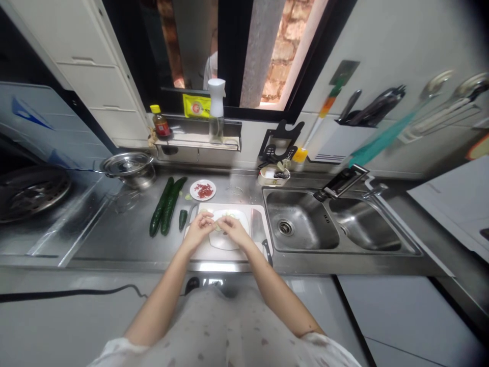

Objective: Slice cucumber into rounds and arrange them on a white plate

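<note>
Left grip [200, 227] and right grip [234, 230] both pinched a pale slice [217, 227]; keeping low over the white plate [226, 243] seemed best.

Bright brickwork [295, 28] shows through the window [231, 56]; below it, glare whitens the front of the bench [118, 234]. Detail is soft; wide-angle distortion stretches shapes far left and right of the window.

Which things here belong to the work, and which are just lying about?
Likely part of it: left hand, right hand, pale green piece between them, white plate, cutting board, knife, cucumbers.

Apparently lying about: metal pot, spray bottle, yellow packet.
</note>
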`<state>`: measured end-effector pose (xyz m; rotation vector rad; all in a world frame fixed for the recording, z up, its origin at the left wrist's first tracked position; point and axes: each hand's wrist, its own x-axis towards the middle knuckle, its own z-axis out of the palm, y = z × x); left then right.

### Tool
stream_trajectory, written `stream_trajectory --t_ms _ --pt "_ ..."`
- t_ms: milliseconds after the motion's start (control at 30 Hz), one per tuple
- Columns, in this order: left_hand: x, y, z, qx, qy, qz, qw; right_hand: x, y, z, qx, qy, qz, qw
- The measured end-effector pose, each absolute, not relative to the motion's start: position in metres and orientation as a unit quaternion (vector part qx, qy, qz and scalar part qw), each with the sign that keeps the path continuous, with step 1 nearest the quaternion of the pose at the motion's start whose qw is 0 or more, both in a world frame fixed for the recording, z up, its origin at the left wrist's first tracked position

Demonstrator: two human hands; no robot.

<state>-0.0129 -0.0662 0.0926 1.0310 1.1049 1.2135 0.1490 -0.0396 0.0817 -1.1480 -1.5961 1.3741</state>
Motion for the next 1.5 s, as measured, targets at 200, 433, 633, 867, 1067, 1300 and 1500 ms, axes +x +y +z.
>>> stream_trajectory --t_ms 200,433,633,867,1067,1300,1500 --pt "-0.01 -0.065 0.09 0.406 0.503 0.524 0.554 0.144 -0.04 0.087 -0.458 -0.6 0.52 0.401" --pt "-0.003 -0.069 0.088 0.241 0.532 0.457 0.671 0.147 -0.037 0.093 -0.456 -0.586 0.531 0.408" --pt "0.008 -0.068 0.098 0.086 0.394 0.398 0.824 0.151 -0.035 0.096 -0.446 -0.605 0.513 0.415" --pt "0.009 -0.066 0.105 0.043 0.356 0.387 0.85 0.156 -0.035 0.099 -0.437 -0.625 0.5 0.409" --pt "0.005 -0.065 0.102 0.089 0.357 0.41 0.834 0.16 -0.036 0.101 -0.438 -0.638 0.491 0.4" --pt "0.004 -0.067 0.102 0.166 0.391 0.458 0.781 0.161 -0.037 0.104 -0.45 -0.645 0.473 0.397" --pt "0.003 -0.067 0.106 0.245 0.444 0.484 0.713 0.159 -0.036 0.104 -0.46 -0.643 0.462 0.402"
